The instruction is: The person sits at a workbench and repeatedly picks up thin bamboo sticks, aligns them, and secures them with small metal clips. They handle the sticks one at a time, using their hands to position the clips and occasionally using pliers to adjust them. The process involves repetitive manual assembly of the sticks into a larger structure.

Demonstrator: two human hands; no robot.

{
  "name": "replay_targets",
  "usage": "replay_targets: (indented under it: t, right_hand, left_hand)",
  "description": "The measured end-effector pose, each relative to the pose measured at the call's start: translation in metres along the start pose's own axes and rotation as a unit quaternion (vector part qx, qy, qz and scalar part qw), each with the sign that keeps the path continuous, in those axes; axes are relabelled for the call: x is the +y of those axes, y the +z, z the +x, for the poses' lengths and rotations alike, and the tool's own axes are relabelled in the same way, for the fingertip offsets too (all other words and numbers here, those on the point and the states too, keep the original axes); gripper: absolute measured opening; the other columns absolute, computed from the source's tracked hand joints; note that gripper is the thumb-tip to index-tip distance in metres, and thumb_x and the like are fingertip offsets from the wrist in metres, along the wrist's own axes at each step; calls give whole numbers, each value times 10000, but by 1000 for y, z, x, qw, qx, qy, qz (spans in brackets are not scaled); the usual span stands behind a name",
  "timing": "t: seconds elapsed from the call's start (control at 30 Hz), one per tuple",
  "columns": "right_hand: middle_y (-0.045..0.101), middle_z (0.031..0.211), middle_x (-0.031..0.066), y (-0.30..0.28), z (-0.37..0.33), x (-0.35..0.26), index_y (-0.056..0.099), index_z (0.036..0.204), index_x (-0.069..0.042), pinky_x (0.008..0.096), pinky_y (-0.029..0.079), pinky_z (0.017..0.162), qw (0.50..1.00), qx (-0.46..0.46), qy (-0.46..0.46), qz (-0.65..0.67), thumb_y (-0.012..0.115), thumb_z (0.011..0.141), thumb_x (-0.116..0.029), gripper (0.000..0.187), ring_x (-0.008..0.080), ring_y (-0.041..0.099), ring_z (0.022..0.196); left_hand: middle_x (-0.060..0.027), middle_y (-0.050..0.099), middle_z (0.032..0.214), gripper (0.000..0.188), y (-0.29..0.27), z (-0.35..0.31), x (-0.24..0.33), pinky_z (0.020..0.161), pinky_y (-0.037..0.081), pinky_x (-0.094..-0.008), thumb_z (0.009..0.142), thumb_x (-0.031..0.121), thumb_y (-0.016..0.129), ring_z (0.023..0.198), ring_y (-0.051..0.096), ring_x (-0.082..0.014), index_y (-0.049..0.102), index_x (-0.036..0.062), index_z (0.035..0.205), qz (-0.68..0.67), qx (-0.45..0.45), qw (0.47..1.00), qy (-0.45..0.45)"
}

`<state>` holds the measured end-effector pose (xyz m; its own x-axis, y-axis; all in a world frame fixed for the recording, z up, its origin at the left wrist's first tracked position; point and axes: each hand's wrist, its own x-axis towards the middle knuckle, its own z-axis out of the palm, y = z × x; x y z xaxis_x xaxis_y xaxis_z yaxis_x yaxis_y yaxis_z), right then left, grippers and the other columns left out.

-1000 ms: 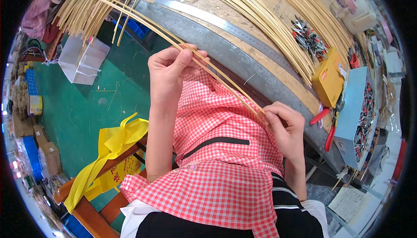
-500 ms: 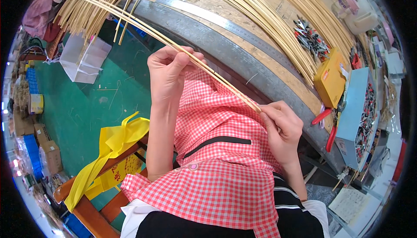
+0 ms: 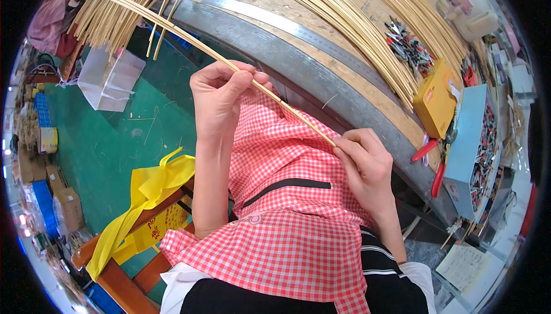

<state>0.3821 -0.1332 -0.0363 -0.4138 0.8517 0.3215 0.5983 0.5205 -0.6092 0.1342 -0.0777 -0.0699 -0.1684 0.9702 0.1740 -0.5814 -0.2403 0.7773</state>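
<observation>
Probably light, springy and splinter-prone, the long pale sticks (image 3: 198,44) slant before my checked apron (image 3: 287,170), far ends splayed. My left hand (image 3: 218,90) pinches them partway along, my right hand (image 3: 365,162) at the near end: sensible holds. Red characters (image 3: 154,232) mark yellow cloth (image 3: 174,217); fine graduations line the metal ruler (image 3: 298,30).

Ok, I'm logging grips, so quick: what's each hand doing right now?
Left hand: closed, pinching the thin sticks partway along.
Right hand: closed, pinching the same sticks near their lower end.
</observation>
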Motion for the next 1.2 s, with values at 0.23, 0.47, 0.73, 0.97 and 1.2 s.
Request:
replay_targets:
  t: [0.23,0.47,0.73,0.97,1.2]
  right_hand:
    - [620,862,122,5,30,-12,624,923,10,357,501,656,998,13,-49,24,695,761,-59,189,277,612,777]
    - [623,776,149,11,39,-12,628,884,10,378,494,618,995,-42,-19,84,684,768,-54,144,310,615,695]
    - [620,694,132,-3,51,-13,650,835,33,313,453,530,986,-49,21,157,693,761,-31,107,251,605,592]
    - [659,732,96,-33,76,-22,667,888,63,186,403,474,950,129,36,283,648,821,47,72,73,539,533]
    - [675,785,160,-58,85,-35,656,918,68,193,426,491,935,294,-42,196,614,849,44,84,87,537,530]
  left_hand:
    - [-180,670,734,71,14,-5,0,578,592,-330,784,-9,687,651,689,-253,654,-66,813,28,1,999,-16]
    - [-152,681,790,74,18,-8,1,572,579,-315,805,37,687,669,682,-222,654,-26,824,79,-35,996,-5]
    - [-187,687,849,113,37,-7,4,668,578,-277,787,-52,662,781,696,-223,658,-72,898,56,-17,998,7]
    - [-117,704,887,240,77,-12,-2,714,559,-250,755,-44,710,788,677,-137,683,-44,993,201,-205,958,-20]
    - [-96,708,793,157,119,18,3,689,554,-239,757,-54,694,736,680,-125,704,-33,913,274,-265,917,117]
